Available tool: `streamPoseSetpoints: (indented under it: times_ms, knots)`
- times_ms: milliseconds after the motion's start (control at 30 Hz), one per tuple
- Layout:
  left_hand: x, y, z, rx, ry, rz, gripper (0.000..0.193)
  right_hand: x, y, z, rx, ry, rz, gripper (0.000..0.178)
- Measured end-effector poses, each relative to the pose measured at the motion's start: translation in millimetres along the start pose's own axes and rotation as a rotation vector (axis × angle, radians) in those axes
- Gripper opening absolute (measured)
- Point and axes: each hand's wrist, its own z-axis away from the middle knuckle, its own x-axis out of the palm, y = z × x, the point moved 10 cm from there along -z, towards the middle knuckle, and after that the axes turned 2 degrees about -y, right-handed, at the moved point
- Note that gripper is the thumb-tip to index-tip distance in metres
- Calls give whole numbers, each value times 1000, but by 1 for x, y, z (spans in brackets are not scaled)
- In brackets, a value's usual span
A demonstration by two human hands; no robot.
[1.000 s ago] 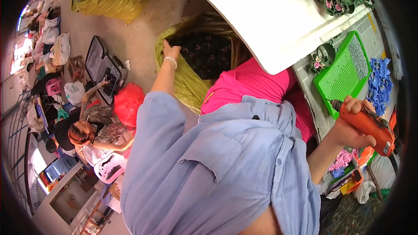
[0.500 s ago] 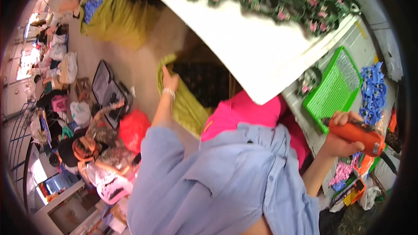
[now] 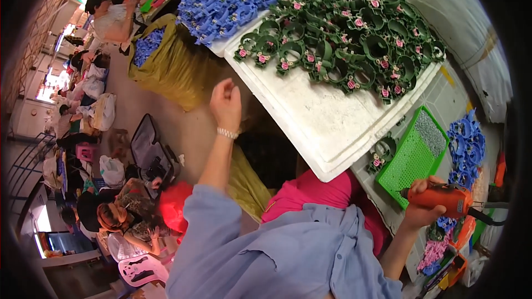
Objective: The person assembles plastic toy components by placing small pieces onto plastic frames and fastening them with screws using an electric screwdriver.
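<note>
My right hand (image 3: 425, 209) is wrapped around an orange electric screwdriver (image 3: 450, 199) with a black cord. Its dark tip lies by the near corner of a green perforated tray (image 3: 399, 166), which holds small silvery pieces at its far end. Off the left edge of a white board (image 3: 332, 138), my left hand (image 3: 226, 105) is raised with its fingers curled in and no object showing in them. Below that hand hangs the yellow-green sack (image 3: 244, 182), its mouth dark. Many dark green ring-shaped pieces with pink flowers (image 3: 354, 39) are heaped on the board.
A pile of blue pieces (image 3: 233, 0) lies at the far left of the table. Beyond the left hand stands a full yellow sack (image 3: 172, 72). Several people sit to the left, near an open suitcase (image 3: 149, 149). More blue pieces (image 3: 466, 141) lie right of the tray.
My left hand has let go of the sack's rim and risen toward the board. The view has shifted, showing more of the table. The screwdriver stays in my right hand.
</note>
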Motion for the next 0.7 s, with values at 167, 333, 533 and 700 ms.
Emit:
streamPoseSetpoints:
  times_ms: [167,333,533,700]
  knots:
    - [24,20,-84,157,-13,-339,30,10,-4,-1,-14,-9,20,80]
    - [66,12,-131,405,-269,-549,39,14,2,1,38,-37,9,80]
    - [92,10,-133,275,-599,-642,40,9,-1,2,37,-19,25,80]
    - [92,18,-125,174,-603,-625,34,10,-5,0,42,-6,34,80]
